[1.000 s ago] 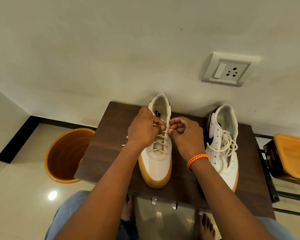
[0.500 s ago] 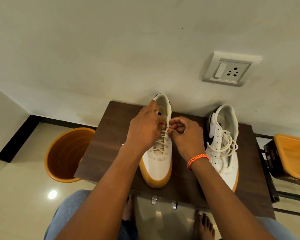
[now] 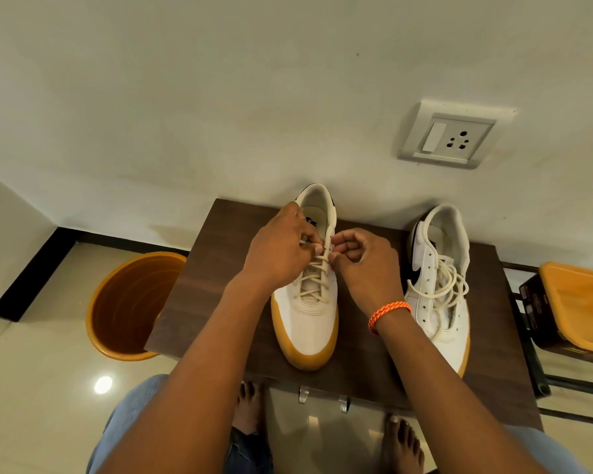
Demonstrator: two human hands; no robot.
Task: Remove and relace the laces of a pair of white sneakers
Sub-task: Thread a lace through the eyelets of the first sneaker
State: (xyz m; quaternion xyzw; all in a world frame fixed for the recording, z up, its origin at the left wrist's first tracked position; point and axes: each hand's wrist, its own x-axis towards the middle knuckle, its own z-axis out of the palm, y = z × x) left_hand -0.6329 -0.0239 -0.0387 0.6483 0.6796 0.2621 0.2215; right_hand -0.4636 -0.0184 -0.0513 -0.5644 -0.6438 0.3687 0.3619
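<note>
Two white sneakers with tan soles stand on a dark wooden table [image 3: 199, 302], toes toward me. The left sneaker [image 3: 305, 323] has its cream lace [image 3: 314, 285] crossed through the lower eyelets. My left hand [image 3: 278, 254] pinches a lace end at the upper left eyelets. My right hand [image 3: 363, 265], with an orange band at the wrist, pinches the lace at the upper right eyelets. The right sneaker [image 3: 442, 323] lies apart, a loose cream lace [image 3: 449, 285] piled on its open tongue.
The table's back edge meets a white wall with a switch and socket plate [image 3: 447, 136]. An orange bucket [image 3: 131, 302] stands on the floor left of the table. An orange tub [image 3: 582, 302] sits on a dark rack at the right. My bare feet are under the table.
My left hand has slid a little farther up toward the sneaker's collar along the lace. My right hand has stayed at the upper right eyelets. Both sneakers are where they were.
</note>
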